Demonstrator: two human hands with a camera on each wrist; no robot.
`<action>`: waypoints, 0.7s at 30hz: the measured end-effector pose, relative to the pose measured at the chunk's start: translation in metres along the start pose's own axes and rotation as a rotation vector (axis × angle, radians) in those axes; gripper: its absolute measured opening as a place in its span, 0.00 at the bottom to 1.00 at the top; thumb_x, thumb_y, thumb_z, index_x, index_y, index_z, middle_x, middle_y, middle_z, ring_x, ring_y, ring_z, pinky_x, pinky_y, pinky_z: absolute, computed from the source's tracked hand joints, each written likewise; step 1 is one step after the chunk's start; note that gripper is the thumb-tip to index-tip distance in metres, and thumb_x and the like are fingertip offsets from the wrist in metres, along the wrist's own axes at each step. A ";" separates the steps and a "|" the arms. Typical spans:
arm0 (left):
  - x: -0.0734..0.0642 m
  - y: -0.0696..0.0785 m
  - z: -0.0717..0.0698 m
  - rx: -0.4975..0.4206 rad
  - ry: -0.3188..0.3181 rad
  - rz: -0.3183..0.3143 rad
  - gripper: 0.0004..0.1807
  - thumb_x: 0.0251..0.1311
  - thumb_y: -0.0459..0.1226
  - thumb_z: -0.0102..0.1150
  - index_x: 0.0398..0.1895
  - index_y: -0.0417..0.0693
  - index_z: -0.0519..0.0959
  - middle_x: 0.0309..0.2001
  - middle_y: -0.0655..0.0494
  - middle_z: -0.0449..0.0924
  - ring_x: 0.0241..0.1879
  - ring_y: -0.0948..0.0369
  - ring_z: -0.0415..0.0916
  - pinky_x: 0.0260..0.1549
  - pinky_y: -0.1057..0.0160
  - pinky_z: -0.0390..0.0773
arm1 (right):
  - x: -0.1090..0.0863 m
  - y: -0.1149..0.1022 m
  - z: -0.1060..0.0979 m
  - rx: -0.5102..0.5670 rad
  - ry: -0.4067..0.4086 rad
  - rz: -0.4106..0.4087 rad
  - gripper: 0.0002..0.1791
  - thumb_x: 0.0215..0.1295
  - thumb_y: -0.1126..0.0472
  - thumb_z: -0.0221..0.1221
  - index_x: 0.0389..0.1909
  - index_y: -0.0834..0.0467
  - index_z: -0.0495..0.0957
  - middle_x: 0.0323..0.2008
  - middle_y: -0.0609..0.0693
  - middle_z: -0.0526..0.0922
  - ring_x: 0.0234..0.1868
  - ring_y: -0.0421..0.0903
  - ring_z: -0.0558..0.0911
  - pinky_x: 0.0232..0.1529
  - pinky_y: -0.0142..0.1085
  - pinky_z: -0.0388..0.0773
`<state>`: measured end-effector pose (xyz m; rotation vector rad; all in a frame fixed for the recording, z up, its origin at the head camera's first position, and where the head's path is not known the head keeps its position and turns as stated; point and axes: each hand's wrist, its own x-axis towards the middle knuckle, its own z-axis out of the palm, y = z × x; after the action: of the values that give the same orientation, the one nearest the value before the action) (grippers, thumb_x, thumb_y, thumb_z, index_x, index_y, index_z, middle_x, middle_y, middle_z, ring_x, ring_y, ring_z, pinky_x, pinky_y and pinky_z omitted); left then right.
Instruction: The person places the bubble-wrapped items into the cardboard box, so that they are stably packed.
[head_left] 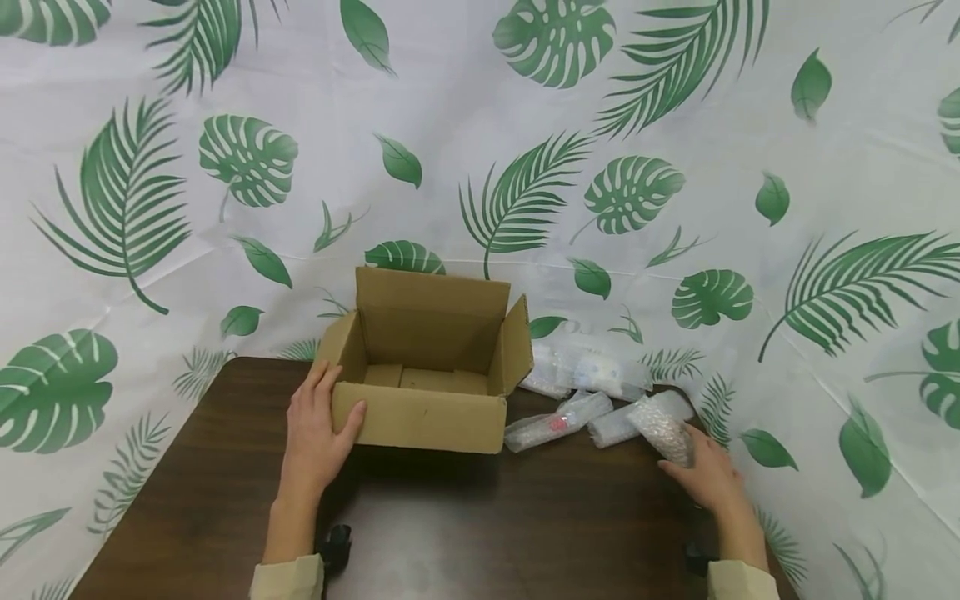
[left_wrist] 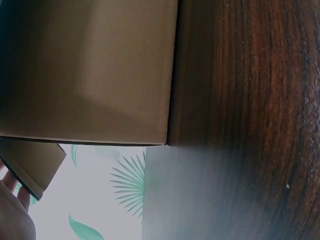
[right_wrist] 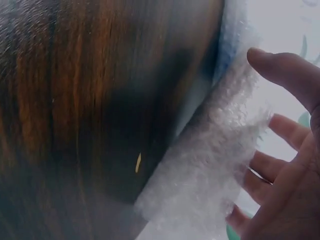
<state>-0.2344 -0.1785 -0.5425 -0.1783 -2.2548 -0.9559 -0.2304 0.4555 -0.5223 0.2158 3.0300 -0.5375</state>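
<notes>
An open cardboard box (head_left: 420,417) stands on the dark table with its flaps spread. My left hand (head_left: 318,429) holds the box's near left corner, its fingers along the left flap and its thumb on the front one. In the left wrist view, fingertips of the left hand (left_wrist: 14,207) lie against a flap (left_wrist: 37,162). At the right, my right hand (head_left: 708,471) is beside a bubble-wrapped bundle (head_left: 663,429). The right wrist view shows the fingers of this hand (right_wrist: 287,172) spread at the bundle's (right_wrist: 200,175) edge, with the thumb lifted apart. What the wrap contains cannot be made out.
Several more bubble-wrapped packets lie right of the box, one with a red mark (head_left: 558,423) and one paler packet (head_left: 600,372) at the back. Behind the brown wooden table (head_left: 450,525) hangs a white leaf-patterned cloth (head_left: 465,108), also running along the right side.
</notes>
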 end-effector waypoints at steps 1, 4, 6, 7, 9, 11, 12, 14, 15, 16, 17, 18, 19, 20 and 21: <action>0.000 0.000 0.000 -0.001 0.000 0.002 0.39 0.66 0.43 0.68 0.77 0.42 0.67 0.80 0.36 0.63 0.74 0.31 0.61 0.68 0.27 0.59 | 0.002 0.002 0.002 0.005 0.006 0.001 0.52 0.71 0.42 0.67 0.83 0.64 0.52 0.77 0.78 0.57 0.73 0.84 0.60 0.60 0.84 0.59; 0.000 0.000 0.001 -0.001 0.002 0.004 0.39 0.66 0.44 0.68 0.78 0.43 0.67 0.80 0.36 0.63 0.74 0.31 0.61 0.68 0.27 0.59 | 0.008 0.009 0.006 0.007 0.027 -0.001 0.51 0.72 0.43 0.65 0.82 0.65 0.52 0.77 0.79 0.58 0.72 0.84 0.62 0.59 0.83 0.61; 0.000 -0.001 0.001 0.006 0.001 0.004 0.39 0.67 0.44 0.68 0.78 0.44 0.67 0.80 0.36 0.63 0.74 0.32 0.61 0.69 0.28 0.59 | 0.012 0.013 0.007 0.014 0.039 -0.001 0.50 0.72 0.43 0.65 0.82 0.66 0.52 0.76 0.79 0.58 0.71 0.85 0.63 0.59 0.83 0.62; 0.000 -0.001 0.002 0.008 0.001 0.005 0.39 0.67 0.45 0.68 0.78 0.44 0.67 0.80 0.37 0.63 0.74 0.32 0.62 0.69 0.28 0.59 | 0.013 0.016 0.007 0.014 0.041 -0.004 0.50 0.72 0.43 0.65 0.82 0.66 0.52 0.76 0.79 0.59 0.71 0.85 0.63 0.58 0.83 0.63; -0.001 -0.002 0.003 0.010 0.004 0.007 0.39 0.67 0.44 0.68 0.78 0.44 0.67 0.80 0.37 0.63 0.74 0.32 0.62 0.68 0.28 0.59 | 0.015 0.019 0.007 0.016 0.033 -0.004 0.51 0.72 0.42 0.65 0.82 0.66 0.53 0.77 0.79 0.58 0.70 0.85 0.63 0.58 0.83 0.63; -0.002 -0.002 0.003 0.013 0.008 0.011 0.39 0.66 0.44 0.68 0.78 0.43 0.67 0.80 0.37 0.63 0.73 0.32 0.62 0.68 0.29 0.60 | 0.018 0.022 0.008 0.023 0.019 -0.006 0.52 0.72 0.41 0.65 0.81 0.67 0.52 0.77 0.80 0.58 0.71 0.86 0.63 0.58 0.83 0.63; -0.002 -0.002 0.003 0.013 0.009 0.013 0.39 0.66 0.44 0.69 0.78 0.43 0.68 0.80 0.36 0.63 0.73 0.32 0.62 0.68 0.29 0.60 | 0.019 0.023 0.008 0.027 0.011 -0.008 0.53 0.71 0.41 0.66 0.81 0.68 0.52 0.77 0.80 0.58 0.71 0.86 0.63 0.59 0.83 0.63; -0.003 -0.002 0.003 0.016 0.010 0.015 0.39 0.66 0.44 0.69 0.78 0.43 0.67 0.79 0.36 0.64 0.73 0.32 0.62 0.68 0.29 0.60 | 0.021 0.024 0.008 0.037 -0.002 -0.011 0.54 0.71 0.41 0.66 0.81 0.69 0.52 0.77 0.81 0.58 0.72 0.85 0.63 0.62 0.82 0.63; -0.003 -0.002 0.003 0.016 0.009 0.015 0.39 0.66 0.44 0.69 0.78 0.43 0.67 0.80 0.36 0.63 0.73 0.32 0.62 0.68 0.29 0.60 | 0.022 0.024 0.008 0.050 -0.012 -0.013 0.54 0.71 0.42 0.66 0.81 0.70 0.51 0.77 0.81 0.57 0.72 0.85 0.62 0.63 0.81 0.63; -0.003 -0.002 0.003 0.017 0.007 0.014 0.39 0.67 0.44 0.68 0.78 0.43 0.67 0.80 0.37 0.63 0.74 0.32 0.62 0.68 0.29 0.60 | 0.023 0.024 0.008 0.064 -0.021 -0.012 0.54 0.72 0.43 0.66 0.81 0.71 0.51 0.77 0.82 0.57 0.73 0.84 0.62 0.65 0.80 0.63; -0.003 -0.002 0.003 0.016 0.005 0.013 0.39 0.67 0.44 0.68 0.78 0.43 0.67 0.80 0.37 0.63 0.74 0.32 0.62 0.68 0.29 0.60 | 0.024 0.024 0.008 0.077 -0.028 -0.012 0.54 0.72 0.43 0.67 0.80 0.72 0.51 0.77 0.82 0.56 0.73 0.84 0.61 0.66 0.79 0.63; -0.002 -0.002 0.003 0.016 0.004 0.011 0.39 0.67 0.44 0.68 0.78 0.43 0.67 0.80 0.37 0.63 0.74 0.32 0.62 0.68 0.29 0.59 | 0.025 0.024 0.008 0.091 -0.035 -0.012 0.53 0.72 0.44 0.67 0.80 0.72 0.51 0.77 0.82 0.56 0.74 0.84 0.61 0.68 0.78 0.63; -0.002 -0.002 0.003 0.016 0.003 0.010 0.39 0.67 0.44 0.68 0.79 0.44 0.67 0.80 0.37 0.62 0.74 0.33 0.61 0.69 0.29 0.59 | 0.025 0.023 0.008 0.103 -0.041 -0.010 0.53 0.72 0.44 0.67 0.80 0.72 0.51 0.77 0.82 0.56 0.74 0.83 0.60 0.69 0.77 0.62; -0.002 -0.002 0.003 0.015 0.002 0.009 0.39 0.67 0.44 0.68 0.79 0.44 0.67 0.80 0.37 0.62 0.74 0.33 0.61 0.68 0.28 0.59 | 0.026 0.023 0.007 0.116 -0.049 -0.007 0.53 0.72 0.44 0.67 0.80 0.73 0.51 0.77 0.82 0.55 0.75 0.83 0.60 0.70 0.76 0.62; -0.001 -0.001 0.003 0.014 0.001 0.008 0.39 0.67 0.44 0.68 0.79 0.44 0.67 0.80 0.37 0.62 0.74 0.33 0.61 0.69 0.28 0.59 | 0.026 0.022 0.007 0.127 -0.054 -0.006 0.53 0.72 0.44 0.66 0.80 0.73 0.51 0.77 0.82 0.55 0.75 0.83 0.60 0.70 0.76 0.62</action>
<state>-0.2355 -0.1774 -0.5456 -0.1805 -2.2577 -0.9353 -0.2524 0.4772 -0.5382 0.1942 2.9484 -0.7247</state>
